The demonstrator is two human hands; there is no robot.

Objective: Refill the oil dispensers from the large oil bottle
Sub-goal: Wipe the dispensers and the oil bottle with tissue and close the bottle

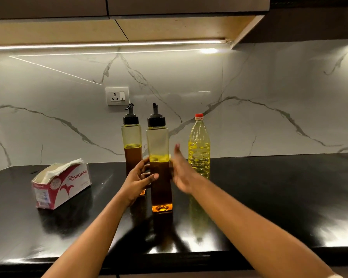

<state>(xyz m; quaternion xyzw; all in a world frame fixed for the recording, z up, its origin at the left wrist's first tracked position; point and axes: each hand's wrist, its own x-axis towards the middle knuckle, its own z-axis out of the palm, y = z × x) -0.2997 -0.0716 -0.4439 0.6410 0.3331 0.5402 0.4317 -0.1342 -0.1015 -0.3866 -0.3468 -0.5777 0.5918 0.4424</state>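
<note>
Two tall square oil dispensers with black spout caps stand on the black counter, each about half full of dark oil. My left hand point(138, 180) grips the nearer dispenser point(158, 149) round its middle. The farther dispenser point(131, 137) stands just behind and to its left. My right hand point(182, 173) is blurred, fingers straight, beside the right face of the nearer dispenser; whether it touches is unclear. The large oil bottle point(199, 145), clear plastic with yellow oil and a red cap, stands upright to the right of my right hand.
A red and white tissue box point(62, 185) lies at the left on the glossy black counter point(279, 197). A wall socket point(117, 96) sits on the marble backsplash behind the dispensers. Cabinets hang overhead.
</note>
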